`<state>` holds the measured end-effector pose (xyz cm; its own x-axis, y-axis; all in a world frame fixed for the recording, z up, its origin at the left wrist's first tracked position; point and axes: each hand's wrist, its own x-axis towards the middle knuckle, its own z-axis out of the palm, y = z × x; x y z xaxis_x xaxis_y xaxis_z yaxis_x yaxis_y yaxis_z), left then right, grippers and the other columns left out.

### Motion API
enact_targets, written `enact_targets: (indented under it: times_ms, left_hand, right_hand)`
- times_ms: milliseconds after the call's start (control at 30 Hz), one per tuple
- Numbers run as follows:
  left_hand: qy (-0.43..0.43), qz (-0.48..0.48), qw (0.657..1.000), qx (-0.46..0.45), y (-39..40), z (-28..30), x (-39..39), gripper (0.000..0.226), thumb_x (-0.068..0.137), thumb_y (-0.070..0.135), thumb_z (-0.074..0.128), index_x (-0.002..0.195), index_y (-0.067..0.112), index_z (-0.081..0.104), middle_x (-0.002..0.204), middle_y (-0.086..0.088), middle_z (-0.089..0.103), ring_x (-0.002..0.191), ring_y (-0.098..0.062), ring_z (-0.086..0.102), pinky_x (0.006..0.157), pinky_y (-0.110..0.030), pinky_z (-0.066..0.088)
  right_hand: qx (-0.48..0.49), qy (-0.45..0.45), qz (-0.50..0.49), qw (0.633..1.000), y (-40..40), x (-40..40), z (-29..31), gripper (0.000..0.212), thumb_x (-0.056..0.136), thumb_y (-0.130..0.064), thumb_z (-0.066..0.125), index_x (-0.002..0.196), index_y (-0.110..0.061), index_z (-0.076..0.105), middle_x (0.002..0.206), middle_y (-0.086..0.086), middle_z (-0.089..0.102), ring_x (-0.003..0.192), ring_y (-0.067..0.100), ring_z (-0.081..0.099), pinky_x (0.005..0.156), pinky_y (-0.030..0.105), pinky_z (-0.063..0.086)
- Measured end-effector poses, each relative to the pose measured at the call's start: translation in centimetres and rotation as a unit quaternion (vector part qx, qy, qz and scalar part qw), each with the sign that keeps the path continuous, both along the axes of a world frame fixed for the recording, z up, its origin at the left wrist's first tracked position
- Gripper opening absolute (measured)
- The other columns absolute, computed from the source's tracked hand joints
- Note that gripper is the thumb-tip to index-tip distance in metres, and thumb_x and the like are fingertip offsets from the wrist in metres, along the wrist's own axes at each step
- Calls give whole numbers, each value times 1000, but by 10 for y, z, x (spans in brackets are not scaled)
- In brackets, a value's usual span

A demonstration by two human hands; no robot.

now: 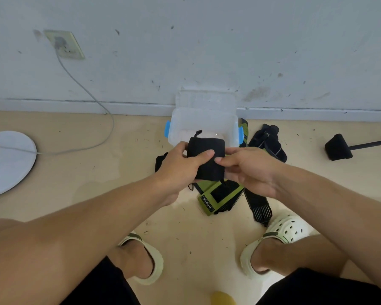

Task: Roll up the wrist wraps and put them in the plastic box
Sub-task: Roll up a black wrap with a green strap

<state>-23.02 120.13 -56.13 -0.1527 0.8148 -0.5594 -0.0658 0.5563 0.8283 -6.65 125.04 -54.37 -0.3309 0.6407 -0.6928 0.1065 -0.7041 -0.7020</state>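
Observation:
Both hands hold a black wrist wrap (pixel 207 146) rolled into a thick bundle, just in front of the clear plastic box (pixel 180 122). My left hand (pixel 176 166) grips its left side, thumb across the front. My right hand (pixel 251 170) pinches its right side, thumb tip meeting the left thumb. The box has blue latches and stands open against the wall, its lid leaning behind it. A green and black wrap (pixel 218 198) lies unrolled on the floor under my hands. Another black wrap (pixel 268 142) lies right of the box.
A black strap with a fringed end (pixel 260 208) lies by my right foot. A white round base (pixel 7 161) with a grey cable sits at the left. A black block on a rod (pixel 338 147) rests at the right. My feet wear white clogs.

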Motion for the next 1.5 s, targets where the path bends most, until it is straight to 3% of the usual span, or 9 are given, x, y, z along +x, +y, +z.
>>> enact_targets:
  times_ms: [200, 367, 467, 567, 733, 900, 1100, 1267, 1500]
  left_hand:
    - [21, 16, 1000, 15, 5, 17, -10, 49, 94, 36, 76, 133, 14, 55, 122, -5, 70, 103, -23, 74, 92, -43, 63]
    - [40, -2, 999, 36, 2, 31, -18, 46, 95, 36, 75, 131, 16, 55, 120, -4, 71, 101, -19, 75, 87, -40, 64]
    - [53, -36, 998, 22, -3, 34, -22, 45, 96, 39, 74, 130, 17, 57, 119, -2, 71, 104, -18, 73, 92, -43, 63]
    - [76, -61, 995, 23, -5, 36, -24, 44, 95, 42, 73, 129, 18, 59, 114, 2, 70, 104, -16, 71, 95, -42, 62]
    - [132, -76, 988, 25, -2, 37, -28, 44, 95, 51, 69, 123, 19, 59, 112, 3, 67, 106, -18, 68, 93, -39, 60]
    - [165, -59, 984, 32, 1, 23, -32, 51, 95, 51, 70, 128, 14, 59, 119, -4, 68, 106, -23, 70, 92, -42, 61]
    - [192, -77, 978, -13, -5, -23, -34, 46, 92, 50, 74, 115, 13, 60, 109, -7, 72, 95, -24, 72, 86, -45, 63]
    - [167, -70, 982, -57, -10, -76, -25, 50, 89, 47, 77, 121, 14, 59, 114, -4, 69, 102, -24, 70, 91, -45, 62]
    - [150, -66, 979, -123, -4, -150, -15, 61, 78, 55, 82, 119, 16, 58, 113, -4, 69, 104, -26, 70, 90, -47, 61]
  right_hand:
    - [206, -117, 93, 967, -6, -11, 14, 99, 87, -5, 81, 161, -31, 22, 126, 6, 68, 104, 22, 75, 95, 37, 59]
    - [301, -116, 127, 938, -21, -18, 28, 102, 79, -1, 86, 155, -38, 29, 119, -2, 61, 85, 6, 76, 62, 11, 55]
    - [287, -118, 89, 946, -30, -21, 24, 95, 79, -6, 88, 149, -35, 30, 122, -2, 62, 88, 13, 77, 71, 23, 62]
    - [229, -98, 11, 968, -33, -22, 15, 85, 81, -8, 87, 146, -27, 35, 123, 2, 67, 103, 24, 75, 95, 47, 60]
    - [109, -23, -36, 993, -18, -19, 3, 87, 72, -11, 93, 146, -10, 46, 117, 11, 77, 111, 27, 73, 112, 45, 49]
    - [154, -60, -3, 986, -15, -28, -3, 68, 78, -9, 88, 137, -13, 54, 104, 6, 81, 103, 23, 77, 105, 41, 54]
    - [205, -149, 134, 958, -22, -40, -40, 116, 76, -17, 92, 161, -36, 15, 109, -1, 74, 94, 11, 73, 66, 16, 49]
    - [210, -192, 202, 937, -26, -38, -94, 112, 67, -23, 98, 153, -40, 29, 124, 1, 66, 108, 21, 70, 98, 34, 56]
    - [163, -210, 203, 942, -29, -38, -153, 112, 72, -22, 95, 159, -33, 25, 125, -12, 57, 110, 10, 57, 67, 0, 40]
